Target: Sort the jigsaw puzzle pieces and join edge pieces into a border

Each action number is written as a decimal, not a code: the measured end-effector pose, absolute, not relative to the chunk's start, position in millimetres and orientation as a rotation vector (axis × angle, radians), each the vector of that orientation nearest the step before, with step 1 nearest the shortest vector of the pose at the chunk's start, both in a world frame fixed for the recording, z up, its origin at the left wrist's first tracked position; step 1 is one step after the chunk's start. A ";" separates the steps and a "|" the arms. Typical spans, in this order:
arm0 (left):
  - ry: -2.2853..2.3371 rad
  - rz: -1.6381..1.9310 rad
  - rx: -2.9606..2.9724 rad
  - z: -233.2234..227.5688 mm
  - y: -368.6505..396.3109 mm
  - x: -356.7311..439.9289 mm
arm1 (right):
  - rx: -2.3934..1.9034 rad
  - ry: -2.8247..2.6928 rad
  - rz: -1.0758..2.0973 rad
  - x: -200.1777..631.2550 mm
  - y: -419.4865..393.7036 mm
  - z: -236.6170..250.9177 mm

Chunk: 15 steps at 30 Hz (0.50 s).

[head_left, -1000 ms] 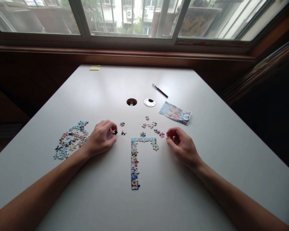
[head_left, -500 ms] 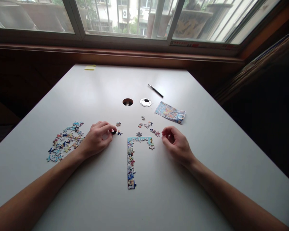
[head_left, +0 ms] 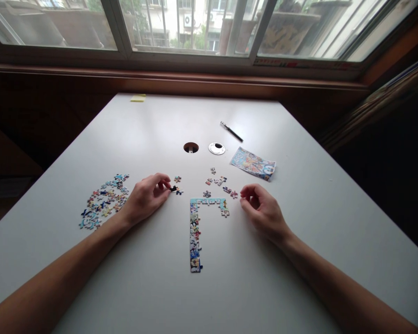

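Observation:
My left hand (head_left: 148,195) rests left of the partial puzzle, its thumb and index finger parted. Its fingertips are at the edge of a black puzzle piece (head_left: 173,189), which lies against another small piece (head_left: 179,191). On the right, my right hand (head_left: 261,208) lies on its side with fingers loosely curled, a gap before the thumb, and nothing visible in it. Close to its fingertips is a pinkish puzzle piece (head_left: 234,195). Between the hands lies the joined puzzle border (head_left: 194,236), a long left side with a short light-blue top and a corner at right.
A heap of loose puzzle pieces (head_left: 104,199) lies beyond my left forearm. Several single pieces (head_left: 218,182) are scattered above the border. Farther back are a picture sheet (head_left: 253,163), a pen (head_left: 231,131), a round cover (head_left: 217,148), a table hole (head_left: 191,147) and a yellow note (head_left: 138,98).
The view has shifted, so everything sits a little farther right. My left fingers have loosened from the black piece, which now lies closer to its neighbour. My right hand keeps its pose.

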<state>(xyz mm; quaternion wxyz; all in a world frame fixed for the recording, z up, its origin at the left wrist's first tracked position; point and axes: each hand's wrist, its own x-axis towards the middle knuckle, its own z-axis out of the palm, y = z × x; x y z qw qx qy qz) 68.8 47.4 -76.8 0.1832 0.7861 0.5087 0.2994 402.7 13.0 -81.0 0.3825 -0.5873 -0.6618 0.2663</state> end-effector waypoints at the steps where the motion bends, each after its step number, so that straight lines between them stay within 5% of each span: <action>1: 1.442 0.847 2.211 -76.0 47.0 69.1 | -1.500 -1.688 0.678 402.7 12.9 -80.9; 10: 1.480 0.869 2.235 -78.7 48.4 68.6 | -1.646 -1.803 0.257 403.7 13.6 -85.6; 15: 1.496 0.857 2.254 -80.9 49.1 67.7 | -1.723 -1.827 0.334 405.1 16.2 -86.7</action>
